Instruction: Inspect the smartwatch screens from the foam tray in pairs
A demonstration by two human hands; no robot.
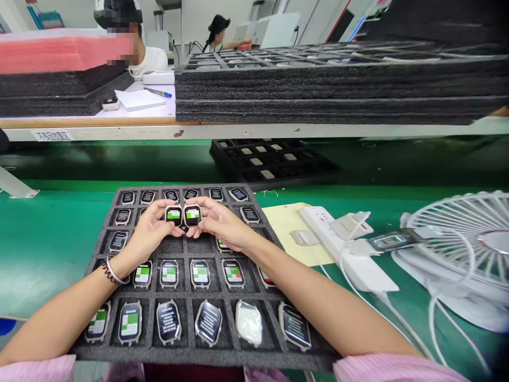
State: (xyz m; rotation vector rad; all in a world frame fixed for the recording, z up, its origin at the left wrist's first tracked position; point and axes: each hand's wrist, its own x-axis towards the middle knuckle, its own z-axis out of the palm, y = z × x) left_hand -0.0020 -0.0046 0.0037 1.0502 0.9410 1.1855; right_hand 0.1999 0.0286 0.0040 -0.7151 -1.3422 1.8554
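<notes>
My left hand (153, 229) is closed on a strapless smartwatch (174, 215) whose screen shows green and white blocks. Close beside it, my right hand (217, 222) grips a second smartwatch (193, 215) with a similar screen. Both are held above a black foam tray (183, 291), side by side, faces up. In the tray's compartments lie several more watch bodies. Some, like one watch (200, 272) in the fourth row, show green blocks; others, like a watch (168, 321) in the front row, show white text. One front-row watch (248, 322) has a whitish face. My forearms hide parts of the tray.
At right are a white power strip (350, 252) with plugs and cables, a yellow sheet (284, 215) and a white fan (461, 239). A shelf edge (238, 130) crosses ahead, bearing stacked foam trays (318, 90). Another tray (270, 164) sits beneath it. Two people are beyond.
</notes>
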